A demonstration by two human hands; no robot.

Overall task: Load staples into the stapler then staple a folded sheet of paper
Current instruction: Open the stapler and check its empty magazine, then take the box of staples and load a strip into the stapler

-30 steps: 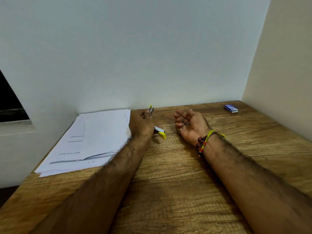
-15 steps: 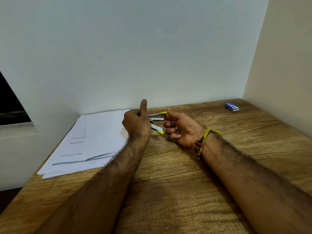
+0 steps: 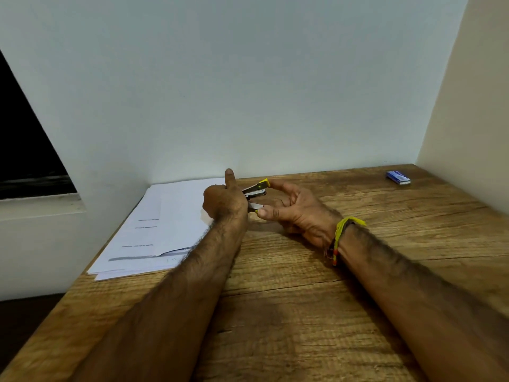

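A small yellow and metal stapler hangs open above the wooden table, its top arm lifted off its base. My left hand grips its rear end, thumb pointing up. My right hand holds the front: the forefinger touches the yellow tip of the top arm and the thumb presses the lower arm's end. A stack of white paper lies to the left by the wall, with a folded sheet on top. A small blue staple box sits at the far right corner.
White walls close the table at the back and on the right. A dark window opening is at the left. The table's left edge runs diagonally down toward me.
My right hand has come from palm-up beside the stapler to holding its front ends. The stapler has turned from upright to lying sideways between both hands, still open.
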